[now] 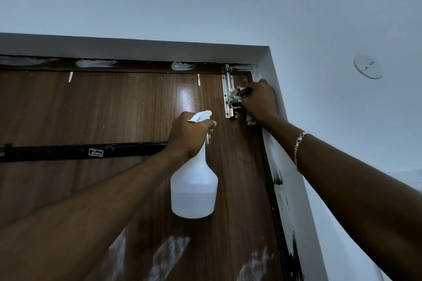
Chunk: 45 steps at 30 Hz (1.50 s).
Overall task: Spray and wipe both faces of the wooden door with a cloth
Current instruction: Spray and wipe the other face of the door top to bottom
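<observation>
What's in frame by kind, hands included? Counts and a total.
hands: 2, left hand and right hand
spray bottle: 1
cloth: 1
wooden door: 1
bolt latch: 1
bracelet: 1
black bar: 1
round wall plate: 1
Total: 9

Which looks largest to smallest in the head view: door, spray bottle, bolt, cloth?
door
spray bottle
bolt
cloth: it is bunched under the right hand, so its rank against the bolt is unsure
</observation>
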Each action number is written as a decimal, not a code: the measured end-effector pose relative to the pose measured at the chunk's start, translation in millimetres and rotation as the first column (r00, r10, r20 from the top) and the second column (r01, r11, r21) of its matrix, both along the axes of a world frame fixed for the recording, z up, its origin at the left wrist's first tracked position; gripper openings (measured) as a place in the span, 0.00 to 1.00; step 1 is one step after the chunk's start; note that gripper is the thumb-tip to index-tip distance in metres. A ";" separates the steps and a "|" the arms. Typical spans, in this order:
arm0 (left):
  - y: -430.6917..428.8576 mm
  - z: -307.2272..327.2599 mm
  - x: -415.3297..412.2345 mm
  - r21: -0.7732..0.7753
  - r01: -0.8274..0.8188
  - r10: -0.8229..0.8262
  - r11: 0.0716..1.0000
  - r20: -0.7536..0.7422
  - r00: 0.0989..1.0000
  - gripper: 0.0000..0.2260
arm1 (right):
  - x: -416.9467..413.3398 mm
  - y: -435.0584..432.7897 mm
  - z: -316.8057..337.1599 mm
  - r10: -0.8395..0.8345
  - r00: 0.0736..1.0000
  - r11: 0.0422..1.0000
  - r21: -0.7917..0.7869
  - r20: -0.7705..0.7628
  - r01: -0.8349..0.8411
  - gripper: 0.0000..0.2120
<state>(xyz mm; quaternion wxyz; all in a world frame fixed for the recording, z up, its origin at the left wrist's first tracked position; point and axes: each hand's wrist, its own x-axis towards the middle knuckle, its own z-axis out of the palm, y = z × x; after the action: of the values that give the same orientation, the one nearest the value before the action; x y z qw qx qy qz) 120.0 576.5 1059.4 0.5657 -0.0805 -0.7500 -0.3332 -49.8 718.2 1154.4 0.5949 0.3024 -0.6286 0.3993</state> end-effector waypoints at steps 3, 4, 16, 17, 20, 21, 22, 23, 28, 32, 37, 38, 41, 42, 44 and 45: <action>3.5 8.5 -3.1 0.009 0.024 -0.024 1.000 -0.011 1.000 0.11 | -4.5 -5.2 33.0 -0.127 0.992 0.992 -0.023 -0.021 0.127 0.17; 5.2 10.7 -4.4 0.012 0.032 -0.032 0.999 -0.015 0.999 0.10 | -5.9 -7.4 42.8 -0.162 0.986 0.987 -0.014 -0.047 0.162 0.19; 4.9 -8.8 -14.9 0.008 0.019 -0.019 1.000 -0.022 1.000 0.13 | -23.8 -34.0 -68.9 -0.076 0.997 0.975 -0.210 0.000 0.074 0.24; 5.8 -11.1 -14.5 0.005 0.021 -0.021 1.000 -0.020 1.000 0.13 | -20.1 -36.0 -78.4 -0.067 0.997 0.971 -0.228 0.027 0.071 0.25; 9.8 -13.8 -12.7 0.011 0.046 -0.045 0.999 -0.025 0.999 0.13 | -10.4 -40.3 -103.0 -0.110 0.993 0.976 -0.183 0.051 0.117 0.24; 12.1 -14.6 -11.7 0.021 0.056 -0.055 0.998 -0.028 0.998 0.13 | -9.1 -41.0 -111.2 -0.113 0.994 0.988 -0.104 -0.002 0.112 0.23; 13.9 -15.7 -11.2 0.024 0.051 -0.051 0.998 -0.029 0.998 0.14 | -11.0 -39.4 -116.6 -0.097 0.991 0.995 -0.015 -0.091 0.096 0.22; 15.7 -16.6 -11.4 0.016 0.040 -0.039 0.999 -0.034 0.999 0.13 | -15.5 -33.6 -118.3 -0.064 0.982 0.994 0.074 -0.177 0.078 0.21; 19.4 -22.5 -13.5 0.002 0.056 -0.056 0.998 -0.012 0.998 0.12 | -14.9 -12.7 -98.7 0.018 0.998 0.999 -0.034 -0.061 -0.020 0.24; 19.2 -26.7 -13.9 -0.011 0.032 -0.032 0.999 -0.005 0.999 0.11 | -0.6 -27.2 -111.7 0.053 0.997 0.997 0.062 -0.051 -0.050 0.33; 18.9 -36.3 -15.7 -0.019 0.034 -0.033 0.999 0.033 0.999 0.08 | -19.4 -13.2 -113.5 -0.080 0.995 0.988 0.128 -0.060 0.088 0.24; 18.9 -39.4 -16.0 -0.034 0.045 -0.044 0.998 0.036 0.998 0.08 | -23.8 -12.7 -117.8 -0.079 0.987 0.971 0.212 -0.139 0.107 0.24; 19.1 -53.1 -18.6 -0.033 0.043 -0.042 0.999 0.032 0.999 0.09 | -31.6 -6.0 -129.1 -0.087 0.982 0.970 0.210 -0.166 0.121 0.27; 18.1 -59.4 -20.7 -0.019 0.028 -0.028 0.999 0.040 0.999 0.12 | -30.7 -5.8 -133.4 -0.093 0.987 0.979 0.168 -0.132 0.115 0.28; 16.4 -73.8 -25.1 -0.021 0.004 -0.002 1.000 0.066 0.998 0.17 | -25.2 -10.2 -146.3 -0.096 0.987 0.976 0.182 -0.132 0.119 0.27; 16.4 -82.6 -26.0 -0.020 -0.004 0.006 1.000 0.084 0.996 0.19 | -21.5 -12.2 -153.3 -0.094 0.987 0.971 0.205 -0.132 0.120 0.27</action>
<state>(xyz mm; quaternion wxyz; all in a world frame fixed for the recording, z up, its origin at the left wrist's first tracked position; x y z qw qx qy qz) 94.0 592.9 976.9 0.5338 -0.0702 -0.7765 -0.3272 -71.3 706.1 1001.1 0.6171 0.3536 -0.6458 0.2778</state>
